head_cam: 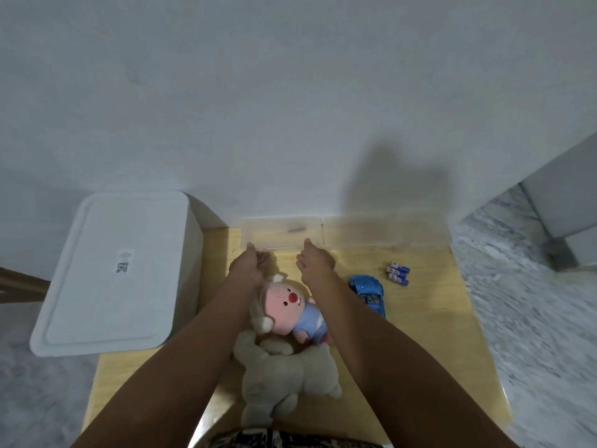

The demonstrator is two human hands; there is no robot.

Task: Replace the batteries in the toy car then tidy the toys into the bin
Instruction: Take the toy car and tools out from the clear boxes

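Observation:
A clear plastic bin stands at the far edge of the small wooden table, against the wall. My left hand and my right hand reach toward its near rim, fingers apart, holding nothing. Below my wrists lies a pink plush doll in a blue shirt. A beige plush animal lies nearer to me. The blue toy car sits just right of my right forearm. Three blue batteries lie side by side beyond the car.
A clear lid lies flat to the right of the bin. A large white closed box stands left of the table. The white wall rises right behind the table. Grey marbled floor surrounds it.

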